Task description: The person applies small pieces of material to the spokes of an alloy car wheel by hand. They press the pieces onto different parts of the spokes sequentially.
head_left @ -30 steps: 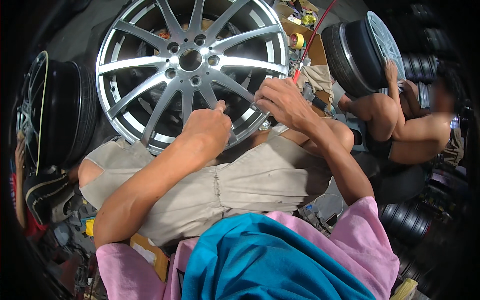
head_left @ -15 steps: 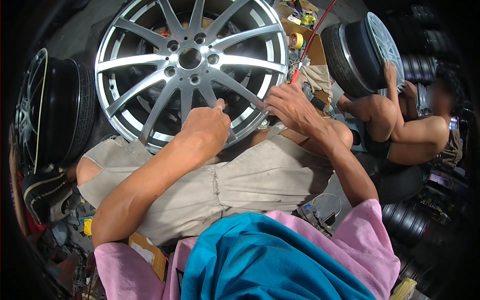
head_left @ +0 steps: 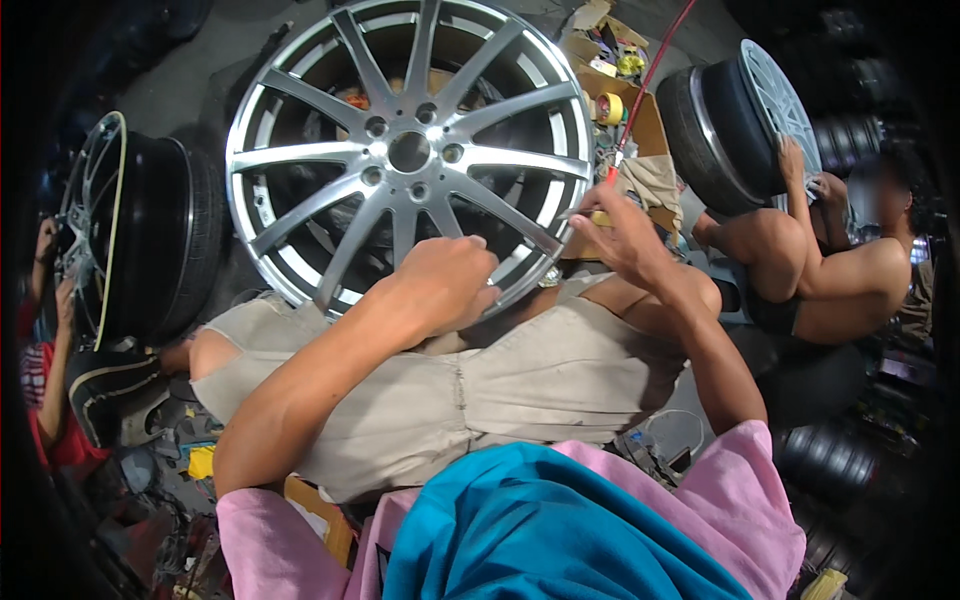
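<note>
A large silver multi-spoke alloy wheel [head_left: 350, 155] lies in front of me, its near rim at my knees. My left hand [head_left: 440, 285] hovers by its near spokes, palm down. The fingers are loosely bent, thumb and fingertips apart, with nothing visible between them. At the rim's right edge, my right hand [head_left: 625, 235] is closed in a pinch on a small thin tool [head_left: 570, 213] with a yellowish part showing at the fingers. Its exact kind is too small to tell.
Right of the wheel stands a cardboard box [head_left: 655, 130] with yellow tape [head_left: 608, 108], rags and a red hose [head_left: 655, 75]. A co-worker [head_left: 850, 260] sits at the right by another wheel [head_left: 780, 95]. At the left, another person's hands touch a wheel [head_left: 95, 230].
My left hand has drawn back from the spokes, its thumb off the wheel. My right hand has lifted off the rim, and a thin tool now shows in it. The view has shifted slightly.
</note>
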Demonstrator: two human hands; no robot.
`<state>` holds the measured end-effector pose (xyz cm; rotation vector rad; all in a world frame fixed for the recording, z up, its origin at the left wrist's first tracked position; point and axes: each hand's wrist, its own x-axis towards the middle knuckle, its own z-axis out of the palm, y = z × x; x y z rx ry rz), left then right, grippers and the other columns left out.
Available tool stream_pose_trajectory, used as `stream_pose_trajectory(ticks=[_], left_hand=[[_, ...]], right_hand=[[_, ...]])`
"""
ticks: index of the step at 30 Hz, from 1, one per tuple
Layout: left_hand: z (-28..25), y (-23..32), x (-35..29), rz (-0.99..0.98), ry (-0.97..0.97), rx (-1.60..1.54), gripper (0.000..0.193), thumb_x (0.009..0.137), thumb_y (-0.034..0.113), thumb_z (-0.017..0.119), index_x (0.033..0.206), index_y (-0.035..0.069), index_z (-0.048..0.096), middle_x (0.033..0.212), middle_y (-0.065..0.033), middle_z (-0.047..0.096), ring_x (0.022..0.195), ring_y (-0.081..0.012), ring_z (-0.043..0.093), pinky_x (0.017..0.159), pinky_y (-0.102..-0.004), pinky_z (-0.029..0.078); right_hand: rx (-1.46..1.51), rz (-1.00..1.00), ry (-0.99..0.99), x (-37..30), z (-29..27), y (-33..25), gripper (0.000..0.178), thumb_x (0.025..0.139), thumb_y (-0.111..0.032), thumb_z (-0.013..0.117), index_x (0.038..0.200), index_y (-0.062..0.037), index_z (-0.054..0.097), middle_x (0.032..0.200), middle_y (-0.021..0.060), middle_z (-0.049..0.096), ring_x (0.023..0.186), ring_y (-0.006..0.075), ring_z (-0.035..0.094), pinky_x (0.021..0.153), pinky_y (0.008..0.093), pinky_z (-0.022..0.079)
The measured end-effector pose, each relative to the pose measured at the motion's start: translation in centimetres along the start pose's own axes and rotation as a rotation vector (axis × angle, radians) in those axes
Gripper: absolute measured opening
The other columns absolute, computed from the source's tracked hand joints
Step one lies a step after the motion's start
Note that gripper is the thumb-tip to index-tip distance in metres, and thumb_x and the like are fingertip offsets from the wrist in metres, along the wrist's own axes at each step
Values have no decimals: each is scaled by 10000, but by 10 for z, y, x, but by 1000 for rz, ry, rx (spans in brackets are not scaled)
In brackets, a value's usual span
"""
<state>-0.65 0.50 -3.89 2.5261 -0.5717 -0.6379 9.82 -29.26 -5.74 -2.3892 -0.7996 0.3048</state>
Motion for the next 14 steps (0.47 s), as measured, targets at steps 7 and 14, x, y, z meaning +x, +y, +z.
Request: stream_pose_trajectory(ticks=[7, 14], left_hand=[[-114, -72, -5, -248, 380, 143, 327, 1032, 306, 730, 1012, -14, 793, 940, -221, 772, 903, -417, 746, 826, -494, 572], [-123, -165, -34, -524, 546, 213, 463, 1068, 425, 687, 1054, -25, 793, 1030, -260, 775, 1001, -433, 744, 911, -495, 550]], right_hand=[[9, 517, 26, 8, -10, 51, 602, 925, -547, 878, 818, 1, 654, 686, 87, 621, 666, 185, 593, 661, 364, 522], [470, 574, 24, 2, 56, 46, 622, 924, -644, 842, 1008, -30, 795, 790, 82, 727, 747, 168, 676, 752, 332, 560]])
